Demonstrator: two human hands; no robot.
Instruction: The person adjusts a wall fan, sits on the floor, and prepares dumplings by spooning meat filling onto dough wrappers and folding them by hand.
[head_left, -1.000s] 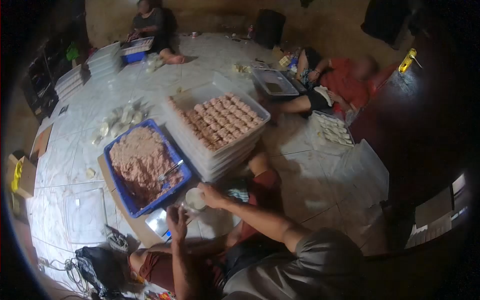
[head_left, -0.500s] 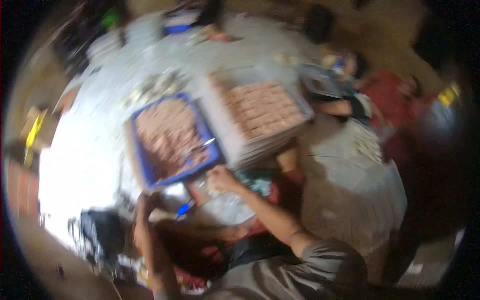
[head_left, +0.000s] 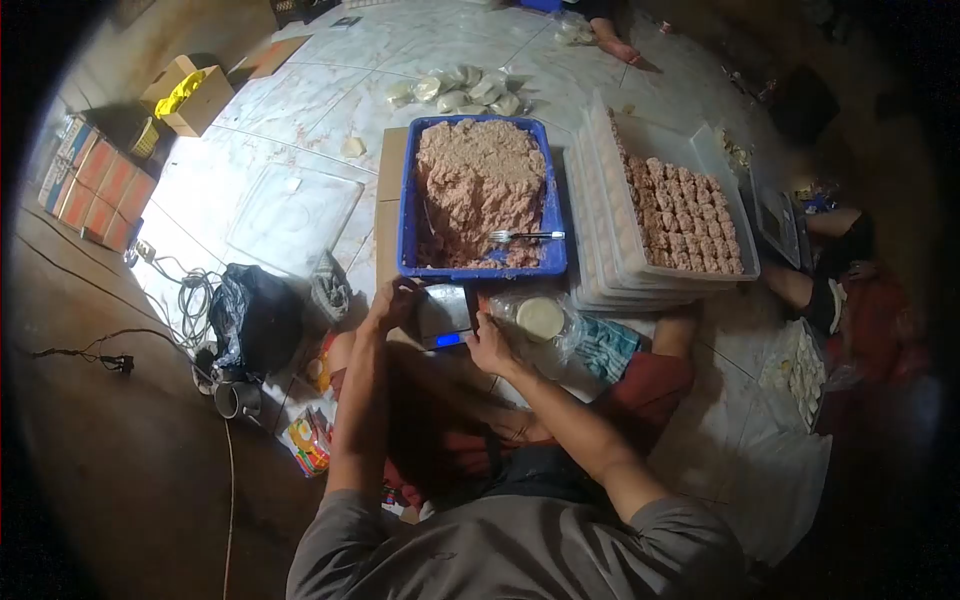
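Observation:
A blue tub (head_left: 405,235) of pinkish minced filling (head_left: 480,170) stands before me, with a fork (head_left: 530,236) lying in it. At its near-left corner is my left hand (head_left: 393,304), fingers curled in shadow; what they grip is unclear. My right hand (head_left: 488,346) is closed beside a dark narrow edge, its hold hard to make out. Between the hands sits a flat silver device with a lit blue display (head_left: 450,340), perhaps a scale. Right of my right hand, round pale wrappers (head_left: 540,318) lie in clear plastic.
Stacked clear trays (head_left: 640,262) of shaped filling pieces (head_left: 690,215) stand to the right. Bagged wrappers (head_left: 468,90) lie behind the tub. On the left are a black plastic bag (head_left: 257,315), cables (head_left: 197,300) and a metal cup (head_left: 236,400). Another person's leg (head_left: 785,280) shows at right.
The head view has turned and steadied, so the tub sits nearer the middle. My right hand has come in from beside the tub's near-right corner towards the blue-display device.

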